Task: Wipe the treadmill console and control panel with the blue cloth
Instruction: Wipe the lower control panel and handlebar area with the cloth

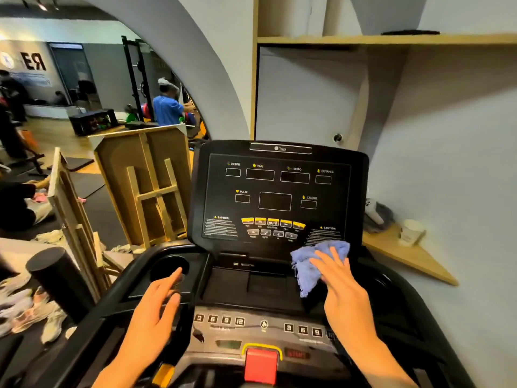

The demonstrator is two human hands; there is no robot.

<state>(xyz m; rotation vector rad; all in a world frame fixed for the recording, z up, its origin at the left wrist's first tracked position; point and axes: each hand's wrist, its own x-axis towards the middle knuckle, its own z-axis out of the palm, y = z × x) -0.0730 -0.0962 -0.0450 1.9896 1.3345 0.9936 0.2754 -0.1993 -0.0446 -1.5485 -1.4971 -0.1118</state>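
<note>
Here, a right hand point(340, 287) presses a blue cloth point(317, 261) flat-fingered against the treadmill console point(277, 191), at its lower right corner.
Left hand point(156, 309) — fingers loosely spread, empty — rests by the cup holder point(167, 268); control panel point(263, 329) beneath, its right-hand buttons hidden by the wrist.

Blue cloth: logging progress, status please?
Right hand flat on blue cloth, console's lower right corner. Left hand open, empty, by cup holder. Nothing blocking.
</note>
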